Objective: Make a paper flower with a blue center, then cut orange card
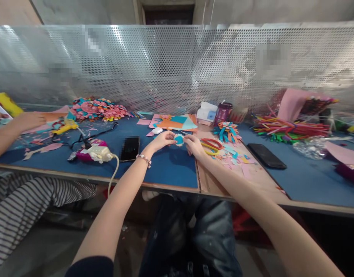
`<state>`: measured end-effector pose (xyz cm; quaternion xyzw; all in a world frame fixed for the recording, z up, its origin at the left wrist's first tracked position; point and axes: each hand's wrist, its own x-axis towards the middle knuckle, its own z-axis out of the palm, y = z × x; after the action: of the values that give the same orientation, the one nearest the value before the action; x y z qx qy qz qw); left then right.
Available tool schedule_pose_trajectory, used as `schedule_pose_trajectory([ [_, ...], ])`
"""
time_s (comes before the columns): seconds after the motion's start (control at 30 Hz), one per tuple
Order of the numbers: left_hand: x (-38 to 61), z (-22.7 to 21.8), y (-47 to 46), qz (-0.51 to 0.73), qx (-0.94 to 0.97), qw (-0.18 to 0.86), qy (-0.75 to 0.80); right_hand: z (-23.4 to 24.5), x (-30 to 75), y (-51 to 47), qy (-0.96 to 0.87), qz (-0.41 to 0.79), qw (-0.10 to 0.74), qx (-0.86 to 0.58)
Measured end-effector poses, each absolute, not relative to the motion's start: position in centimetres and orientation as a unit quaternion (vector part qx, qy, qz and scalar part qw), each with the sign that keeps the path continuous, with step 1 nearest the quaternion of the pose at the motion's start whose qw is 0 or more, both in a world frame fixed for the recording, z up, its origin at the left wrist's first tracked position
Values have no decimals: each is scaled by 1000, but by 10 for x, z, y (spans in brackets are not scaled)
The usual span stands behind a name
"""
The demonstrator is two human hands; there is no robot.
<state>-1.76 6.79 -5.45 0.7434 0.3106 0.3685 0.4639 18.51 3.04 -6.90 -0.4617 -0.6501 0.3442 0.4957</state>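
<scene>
Between my two hands, a little above the blue tabletop, is a small round paper piece [179, 140] with a blue middle and a pale, uneven rim. My left hand [163, 141] pinches its left edge, and a beaded bracelet [145, 160] circles that wrist. At the piece's right edge, my right hand [193, 145] has its fingers closed on it. Just right of that hand lie scissors [210, 146] with yellow and red handles. Beyond my hands are sheets of orange, blue and pink paper [173, 122] and a white rounded object [157, 130].
Left are a phone [130, 148], a power strip [93, 152] with a cable, a yellow glue gun [65, 126] and a heap of paper pieces [98, 109]. A co-worker's arm [17, 129] reaches in there. Right are paper scraps [237, 158], a black phone [266, 156] and bundled sticks [292, 127].
</scene>
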Motion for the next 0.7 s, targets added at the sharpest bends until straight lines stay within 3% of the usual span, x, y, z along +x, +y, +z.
schedule_pose_trajectory([
  [0.37,-14,-54,60,357,744,468,315,-66,176,32,-675,283,526,-433],
  [0.7,-12,-56,62,326,767,465,300,-70,193,28,-694,315,499,-413],
])
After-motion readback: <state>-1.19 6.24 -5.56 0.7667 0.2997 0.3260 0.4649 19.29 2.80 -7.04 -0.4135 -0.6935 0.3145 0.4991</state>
